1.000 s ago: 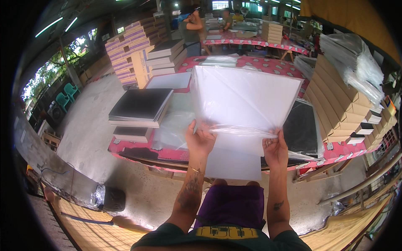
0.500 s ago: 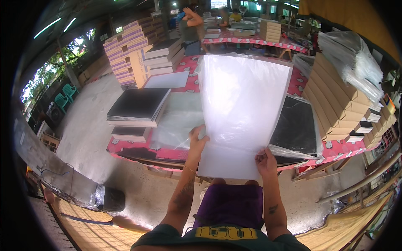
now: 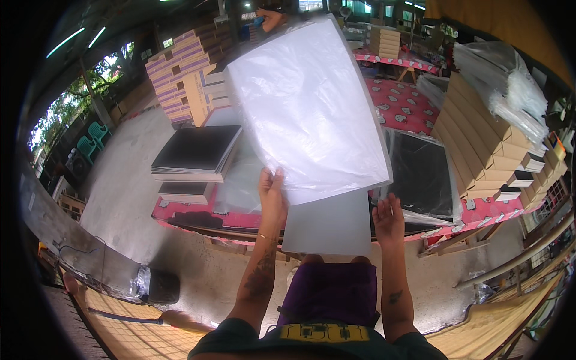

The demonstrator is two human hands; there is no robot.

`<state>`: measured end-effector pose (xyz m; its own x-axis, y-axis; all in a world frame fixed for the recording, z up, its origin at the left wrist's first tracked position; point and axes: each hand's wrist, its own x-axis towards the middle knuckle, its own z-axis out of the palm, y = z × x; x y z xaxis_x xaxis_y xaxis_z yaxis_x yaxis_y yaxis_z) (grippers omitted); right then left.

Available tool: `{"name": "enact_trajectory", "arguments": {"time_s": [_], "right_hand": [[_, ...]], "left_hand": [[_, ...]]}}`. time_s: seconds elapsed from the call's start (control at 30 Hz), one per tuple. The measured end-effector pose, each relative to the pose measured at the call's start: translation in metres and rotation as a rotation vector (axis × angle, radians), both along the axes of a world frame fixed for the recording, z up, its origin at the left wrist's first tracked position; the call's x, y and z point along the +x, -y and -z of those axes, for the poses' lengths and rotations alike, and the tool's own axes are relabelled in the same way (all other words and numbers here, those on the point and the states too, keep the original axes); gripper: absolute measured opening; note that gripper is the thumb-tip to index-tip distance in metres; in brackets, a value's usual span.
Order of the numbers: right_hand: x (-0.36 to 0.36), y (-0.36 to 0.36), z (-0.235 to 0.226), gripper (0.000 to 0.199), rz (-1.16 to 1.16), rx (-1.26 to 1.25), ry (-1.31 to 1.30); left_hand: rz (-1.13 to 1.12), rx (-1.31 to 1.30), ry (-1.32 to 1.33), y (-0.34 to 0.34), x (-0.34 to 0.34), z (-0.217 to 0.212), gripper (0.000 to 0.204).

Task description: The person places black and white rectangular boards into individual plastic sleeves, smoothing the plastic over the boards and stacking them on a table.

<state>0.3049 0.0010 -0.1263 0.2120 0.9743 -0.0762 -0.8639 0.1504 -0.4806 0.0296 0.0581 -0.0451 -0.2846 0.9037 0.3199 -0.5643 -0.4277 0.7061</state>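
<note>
A white sheet in a clear plastic sleeve (image 3: pixel 312 108) is raised and tilted in front of me. My left hand (image 3: pixel 272 183) pinches it by its lower left corner. My right hand (image 3: pixel 389 219) is apart from it, below its lower right corner, with fingers stretched out and nothing in them. Under the raised sheet, a pale grey sheet (image 3: pixel 327 227) juts over the table's near edge. To the right of it lies a black sheet in clear plastic (image 3: pixel 423 174). Clear plastic (image 3: pixel 240 189) lies flat beyond my left hand, partly hidden by the raised sheet.
Black-topped sheets (image 3: pixel 197 147) are stacked at the left of the red patterned table (image 3: pixel 399 99). Brown folded cartons (image 3: pixel 474 144) stand at the right, with plastic bags (image 3: pixel 510 84) on top. Purple-striped cartons (image 3: pixel 189 78) rise at the back left. Another person's arm (image 3: pixel 273 20) shows beyond.
The sleeved sheet has risen and swung left, its top tilting right, in my left hand. My right hand has let go of the lower edge and opened. The grey sheet below is now exposed.
</note>
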Motion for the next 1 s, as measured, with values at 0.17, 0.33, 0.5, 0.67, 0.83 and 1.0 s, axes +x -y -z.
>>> {"name": "enact_trajectory", "arguments": {"time_s": [0.17, 0.33, 0.5, 0.67, 0.83, 1.0], "right_hand": [[-0.024, -0.004, -0.047, 0.052, 0.047, 0.217, -0.016], [0.008, -0.031, -0.041, 0.033, 0.314, 0.28, -0.045], [0.03, -0.023, -0.033, 0.036, 0.306, 0.212, -0.061], [0.038, -0.016, -0.027, 0.037, 0.296, 0.099, -0.168], [0.04, -0.014, -0.025, 0.035, 0.288, 0.052, -0.278], [0.029, -0.012, -0.019, 0.035, 0.303, 0.07, -0.248]], "left_hand": [[0.046, 0.001, -0.155, 0.001, 0.021, 0.027, 0.002], [0.32, 0.004, 0.017, 0.03, 0.052, 0.016, 0.028], [0.527, 0.221, -0.274, 0.034, 0.043, 0.02, 0.088], [0.739, 0.223, -0.218, 0.03, 0.038, 0.028, 0.089], [0.108, 0.178, -0.718, 0.047, 0.062, 0.0, 0.07], [-0.397, 0.169, -1.008, 0.03, 0.063, -0.009, 0.053]]}}
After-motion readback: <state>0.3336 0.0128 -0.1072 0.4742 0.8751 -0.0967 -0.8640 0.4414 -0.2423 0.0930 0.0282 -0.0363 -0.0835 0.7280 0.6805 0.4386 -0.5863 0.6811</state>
